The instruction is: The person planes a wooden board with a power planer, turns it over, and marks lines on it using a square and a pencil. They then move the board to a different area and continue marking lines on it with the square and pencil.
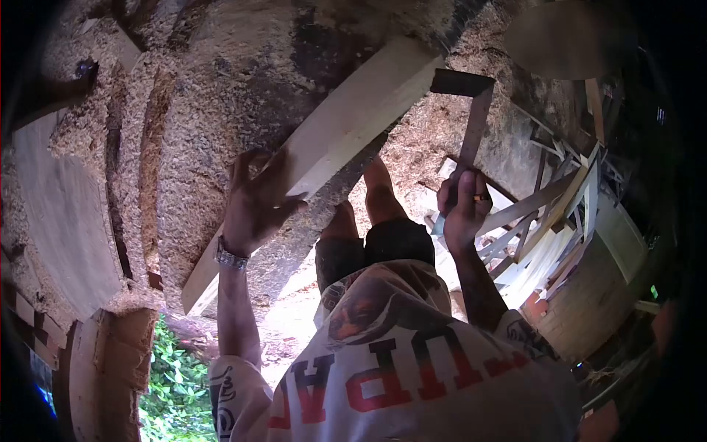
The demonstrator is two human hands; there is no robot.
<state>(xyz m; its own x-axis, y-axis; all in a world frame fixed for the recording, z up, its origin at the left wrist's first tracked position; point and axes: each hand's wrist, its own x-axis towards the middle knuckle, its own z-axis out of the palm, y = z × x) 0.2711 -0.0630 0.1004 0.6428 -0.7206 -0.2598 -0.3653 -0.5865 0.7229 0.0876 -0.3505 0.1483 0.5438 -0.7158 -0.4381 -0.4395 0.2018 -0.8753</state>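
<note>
- At the far left lies a big curved wooden slab (66, 214). Below it, by my elbow, are green leaves (177, 387).
- Sawdust (213, 96) covers the ground ahead of me, thick and pale.
- My left hand (254, 206), with a metal wristwatch (231, 257) on the wrist, is wrapped around a long pale plank (353, 110). The fingers go over its edge and the thumb sits on the near face.
- The plank runs slantwise from low beside my left forearm up and to the right, above the sawdust and across in front of my knees (368, 221).
- My right hand (464, 206) is closed around the blade of a try square (475, 125), which stands nearly upright with its dark stock at the top, close to the plank's far end. Whether they touch I cannot tell.
- Something small and orange (480, 197) pokes out between those fingers.
- Further right is a heap of wood offcuts (560, 214).
</note>
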